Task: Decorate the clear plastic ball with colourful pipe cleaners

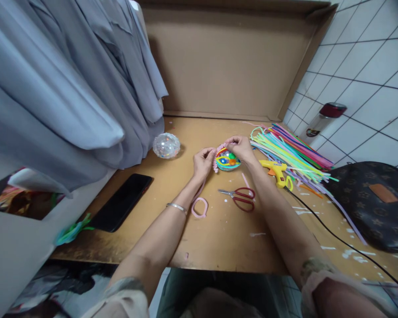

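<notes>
A clear ball-like piece (pixel 228 161) decorated with coloured strips sits on the table between my hands, with a ruffled pink trim on its left side. My left hand (pixel 204 163) is closed in a pinch on a pink pipe cleaner (pixel 199 207), whose tail curls into a loop on the table below. My right hand (pixel 241 149) has its fingers closed at the top of the decorated ball, touching its upper rim. Red-handled scissors (pixel 243 198) lie below the ball, blades pointing left. A short pink piece (pixel 246 180) lies by my right wrist.
A clear, glittery ball (pixel 166 145) stands at the left, near grey hanging cloth (pixel 119 79). A black phone (pixel 122 203) lies front left. On the right are colourful pipe cleaners (pixel 288 150), a yellow glue gun (pixel 275 170) with its cord, a brown bag (pixel 374 203) and a red-lidded jar (pixel 327 118).
</notes>
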### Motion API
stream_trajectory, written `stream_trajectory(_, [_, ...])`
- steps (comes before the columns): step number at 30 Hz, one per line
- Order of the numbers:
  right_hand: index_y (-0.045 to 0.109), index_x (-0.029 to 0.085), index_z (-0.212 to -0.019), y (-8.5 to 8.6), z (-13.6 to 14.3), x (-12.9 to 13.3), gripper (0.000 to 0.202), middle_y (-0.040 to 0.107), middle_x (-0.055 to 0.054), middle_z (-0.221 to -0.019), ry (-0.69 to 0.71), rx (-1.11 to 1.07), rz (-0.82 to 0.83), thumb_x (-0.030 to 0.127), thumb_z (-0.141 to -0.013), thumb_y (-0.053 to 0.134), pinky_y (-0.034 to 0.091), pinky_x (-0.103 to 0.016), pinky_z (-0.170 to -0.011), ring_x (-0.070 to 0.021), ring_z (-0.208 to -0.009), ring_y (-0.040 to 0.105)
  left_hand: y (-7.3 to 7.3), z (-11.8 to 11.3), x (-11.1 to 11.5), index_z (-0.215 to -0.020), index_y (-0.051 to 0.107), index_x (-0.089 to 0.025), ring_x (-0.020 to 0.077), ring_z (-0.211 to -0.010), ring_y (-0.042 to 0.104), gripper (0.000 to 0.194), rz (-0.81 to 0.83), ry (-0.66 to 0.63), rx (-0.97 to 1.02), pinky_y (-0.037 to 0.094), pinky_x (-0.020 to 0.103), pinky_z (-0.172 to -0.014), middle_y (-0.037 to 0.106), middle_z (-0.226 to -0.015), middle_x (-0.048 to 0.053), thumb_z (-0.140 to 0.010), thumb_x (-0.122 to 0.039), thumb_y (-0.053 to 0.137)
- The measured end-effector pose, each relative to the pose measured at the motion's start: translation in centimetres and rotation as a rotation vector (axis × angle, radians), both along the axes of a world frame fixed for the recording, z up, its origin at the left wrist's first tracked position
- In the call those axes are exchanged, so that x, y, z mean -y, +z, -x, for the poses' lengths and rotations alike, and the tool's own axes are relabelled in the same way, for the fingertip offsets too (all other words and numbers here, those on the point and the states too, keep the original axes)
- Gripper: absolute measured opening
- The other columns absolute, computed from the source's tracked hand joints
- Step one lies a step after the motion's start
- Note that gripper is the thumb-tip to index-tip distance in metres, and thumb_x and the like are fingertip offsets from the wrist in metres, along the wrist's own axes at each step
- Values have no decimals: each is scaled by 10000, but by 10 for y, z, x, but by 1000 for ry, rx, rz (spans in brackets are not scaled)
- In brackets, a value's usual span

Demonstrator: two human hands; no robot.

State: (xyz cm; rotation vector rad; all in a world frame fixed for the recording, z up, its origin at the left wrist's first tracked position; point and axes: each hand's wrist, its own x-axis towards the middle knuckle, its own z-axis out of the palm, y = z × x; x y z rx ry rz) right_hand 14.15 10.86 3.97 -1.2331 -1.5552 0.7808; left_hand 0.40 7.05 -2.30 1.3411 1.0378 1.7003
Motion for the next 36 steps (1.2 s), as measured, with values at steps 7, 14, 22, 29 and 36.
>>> stream_trajectory(7, [662,171,-595,0,1,-1,59,652,6,-611,-5,-26,-2,178,-575,606,443,-264,-604,-135,-593,558,1,-2,1,-792,691,-153,84,-340,454,376,-10,37,4,350,224,-347,546,-515,-21,-797,-529,685])
stream_trajectory(14, [669,177,-605,-3,0,-3,81,654,4,-633,-26,-3,-33,200,-574,598,452,-262,-616,-137,-617,556,-6,-1,-3,-836,727,-155,75,-419,499,318,-40,89,-68,398,229,-430,657,-728,33,-828,-466,663])
stream_trajectory(22, [671,173,-605,-4,0,-4,55,644,4,-618,-34,-33,-13,194,-581,625,448,-266,-609,-138,-603,551,-11,0,-5,-865,730,-166,111,-543,574,324,-63,102,-84,448,238,-536,666,-725,35,-803,-481,692])
stream_trajectory(29, [663,178,-603,-2,0,-3,60,661,1,-631,-22,-20,-12,188,-580,609,459,-282,-637,-147,-616,573,-10,14,0,-872,728,-144,144,-645,634,194,40,57,-62,508,267,-655,715,-744,44,-789,-305,658])
stream_trajectory(36, [655,183,-604,1,1,1,78,628,17,-590,-23,-24,-11,205,-567,589,442,-281,-621,-143,-596,552,-5,30,6,-762,713,-156,143,-575,600,182,141,-166,-76,487,266,-573,690,-637,27,-675,-315,729])
